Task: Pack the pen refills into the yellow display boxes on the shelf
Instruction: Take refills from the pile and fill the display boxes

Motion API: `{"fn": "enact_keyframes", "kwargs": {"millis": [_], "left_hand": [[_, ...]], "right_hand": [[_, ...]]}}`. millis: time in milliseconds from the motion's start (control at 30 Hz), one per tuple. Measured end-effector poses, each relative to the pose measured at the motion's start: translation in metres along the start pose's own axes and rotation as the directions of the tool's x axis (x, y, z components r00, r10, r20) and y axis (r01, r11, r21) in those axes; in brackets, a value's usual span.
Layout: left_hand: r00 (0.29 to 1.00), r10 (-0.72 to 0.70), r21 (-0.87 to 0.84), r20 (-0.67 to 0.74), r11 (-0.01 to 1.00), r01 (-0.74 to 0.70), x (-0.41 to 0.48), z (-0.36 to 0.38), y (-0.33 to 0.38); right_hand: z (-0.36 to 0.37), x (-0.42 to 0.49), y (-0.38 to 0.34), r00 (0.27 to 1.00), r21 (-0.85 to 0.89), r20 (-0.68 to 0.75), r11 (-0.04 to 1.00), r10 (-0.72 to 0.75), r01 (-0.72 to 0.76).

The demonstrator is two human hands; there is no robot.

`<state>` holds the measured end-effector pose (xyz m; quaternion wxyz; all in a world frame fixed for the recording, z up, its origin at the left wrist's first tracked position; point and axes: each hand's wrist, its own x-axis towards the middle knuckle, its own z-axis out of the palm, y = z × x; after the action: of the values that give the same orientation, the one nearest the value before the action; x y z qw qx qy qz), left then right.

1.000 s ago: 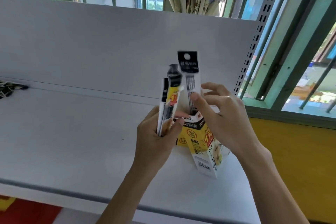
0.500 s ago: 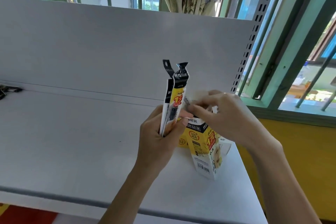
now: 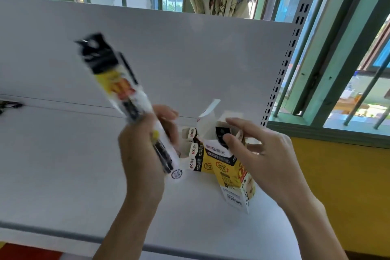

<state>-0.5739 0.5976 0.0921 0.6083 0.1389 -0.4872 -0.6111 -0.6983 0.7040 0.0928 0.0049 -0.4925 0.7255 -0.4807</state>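
My left hand (image 3: 143,150) grips a bundle of pen refill packs (image 3: 120,95), black and yellow at the top, tilted up to the left and blurred. A yellow display box (image 3: 230,173) stands open on the white shelf (image 3: 63,164), its white flap raised. A refill pack (image 3: 221,135) stands inside it with its black top showing. My right hand (image 3: 259,154) hovers over the box, thumb touching that pack's top, fingers loosely spread. Two more yellow display boxes (image 3: 194,152) stand just behind and left of the open one.
The shelf's white back panel (image 3: 168,48) rises behind the boxes, with a perforated upright (image 3: 282,69) at its right end. Dark items (image 3: 10,104) lie at the shelf's far left. A window frame (image 3: 329,91) and a yellow wall (image 3: 348,186) are to the right.
The refill pack my right hand held has gone down into the open box and the fingers have loosened. My left hand swung its bundle from upright to tilting left.
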Motion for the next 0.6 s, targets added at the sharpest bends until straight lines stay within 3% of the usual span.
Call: {"fn": "enact_keyframes", "kwargs": {"millis": [67, 200, 333, 467, 600], "left_hand": [[0.994, 0.099, -0.029, -0.055, 0.995, -0.1, 0.002, 0.003, 0.015], [0.976, 0.214, 0.019, -0.037, 0.977, -0.214, -0.007, 0.01, 0.024], [0.921, 0.38, 0.244, 0.082, 0.889, -0.388, -0.011, 0.002, 0.012], [0.934, 0.331, 0.365, 0.134, 0.86, -0.357, -0.011, -0.008, 0.006], [0.928, 0.371, 0.392, 0.013, 0.852, -0.346, -0.011, -0.015, 0.008]], "right_hand": [[0.006, -0.004, -0.005, 0.999, -0.038, 0.039, 0.999, 0.005, -0.003], [0.019, -0.008, -0.008, 0.996, -0.093, 0.08, 0.996, 0.027, -0.019], [0.028, -0.011, -0.01, 0.997, -0.074, 0.073, 0.997, 0.009, -0.004], [0.029, -0.01, -0.01, 0.999, -0.032, 0.041, 0.999, 0.004, -0.003], [0.032, -0.011, -0.007, 1.0, -0.006, 0.013, 1.0, 0.004, -0.004]]}}
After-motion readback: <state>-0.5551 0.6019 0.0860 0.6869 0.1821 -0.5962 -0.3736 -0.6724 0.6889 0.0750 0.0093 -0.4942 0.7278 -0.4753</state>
